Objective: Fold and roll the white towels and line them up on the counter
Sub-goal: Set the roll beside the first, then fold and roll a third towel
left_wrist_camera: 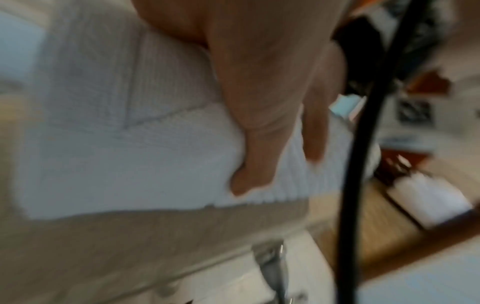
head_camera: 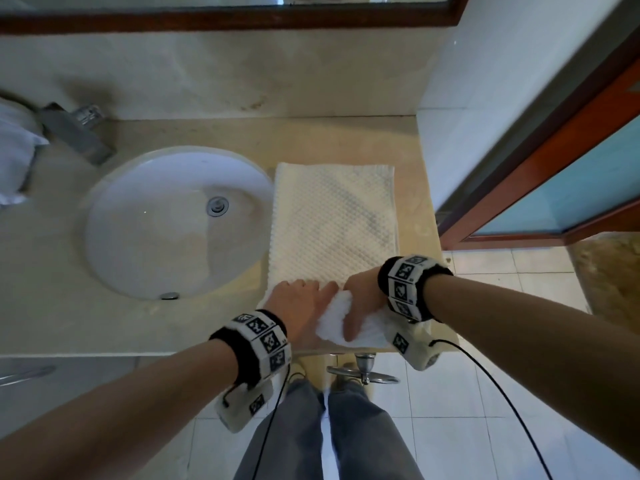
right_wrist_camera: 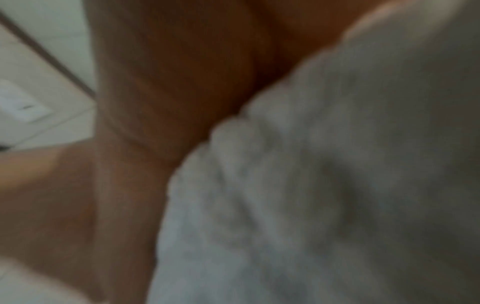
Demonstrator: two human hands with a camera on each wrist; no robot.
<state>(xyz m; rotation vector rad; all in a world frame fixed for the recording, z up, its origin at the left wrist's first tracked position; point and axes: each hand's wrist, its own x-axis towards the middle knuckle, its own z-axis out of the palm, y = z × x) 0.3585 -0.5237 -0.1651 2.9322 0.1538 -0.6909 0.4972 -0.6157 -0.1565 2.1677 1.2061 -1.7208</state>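
A white waffle-textured towel (head_camera: 332,220) lies folded into a long strip on the beige counter (head_camera: 52,306), just right of the sink. Both hands are at its near end by the counter's front edge. My left hand (head_camera: 298,301) rests flat on the towel (left_wrist_camera: 130,144), its thumb and one finger straight on the cloth. My right hand (head_camera: 360,296) grips the bunched, turned-up near end of the towel (right_wrist_camera: 311,185), thumb pressed into it. Both wrist views are blurred.
The round white sink (head_camera: 114,244) sits left of the towel, with a metal faucet (head_camera: 76,133) behind it. More white cloth (head_camera: 14,157) lies at the far left. A wall and a wood-framed door (head_camera: 554,168) close the right side. A metal ring (head_camera: 363,375) hangs under the counter edge.
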